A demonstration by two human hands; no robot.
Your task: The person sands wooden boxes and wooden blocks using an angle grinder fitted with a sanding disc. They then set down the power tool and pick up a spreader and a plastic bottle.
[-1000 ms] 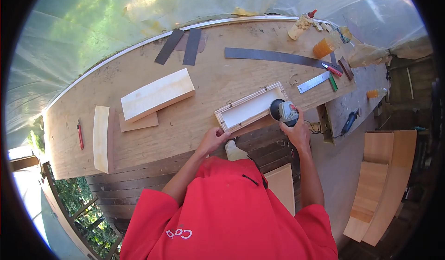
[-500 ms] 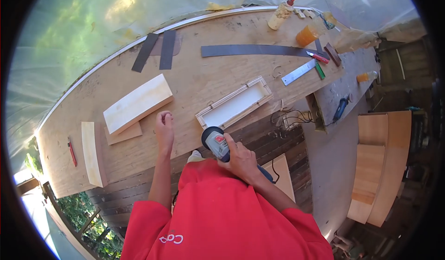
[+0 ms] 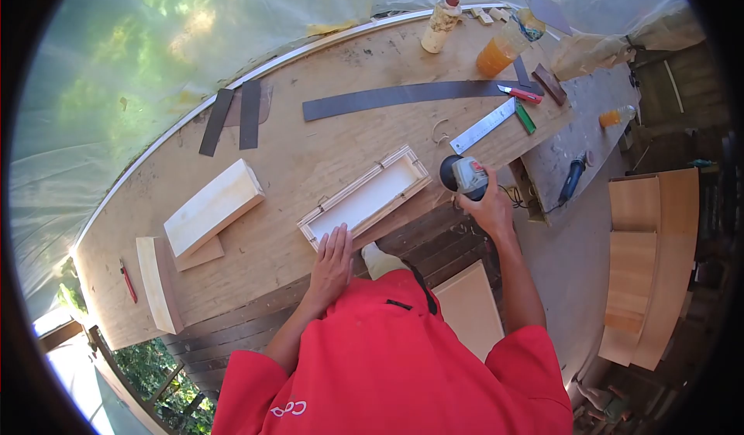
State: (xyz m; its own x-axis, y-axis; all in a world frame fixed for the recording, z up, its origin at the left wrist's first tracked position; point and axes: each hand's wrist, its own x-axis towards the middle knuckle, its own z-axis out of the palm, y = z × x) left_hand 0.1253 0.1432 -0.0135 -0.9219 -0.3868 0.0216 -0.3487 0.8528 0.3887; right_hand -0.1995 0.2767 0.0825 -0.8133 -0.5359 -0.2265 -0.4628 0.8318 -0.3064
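A shallow wooden box frame [image 3: 329, 206] with a white inside lies at the front edge of the workbench. My left hand [image 3: 333, 258] rests on its near left corner, fingers stretched out and side by side. In my right hand [image 3: 486, 205] is a grey power sander [image 3: 470, 177] with a round black pad, held just off the right end of the frame and apart from it. My fingers wrap round the sander's body.
On the workbench [image 3: 271, 264] are wooden blocks [image 3: 213, 206], dark strips [image 3: 403, 98], a square [image 3: 482, 127], a red cutter [image 3: 519, 93], a glue bottle [image 3: 441, 24] and an orange jar [image 3: 500, 51]. A blue tool [image 3: 573, 178] lies right; curved wooden panels [image 3: 666, 264] stand beyond.
The sander has swung from near my body out to the right of the frame. My left hand has come down onto the frame's corner. The view has shifted.
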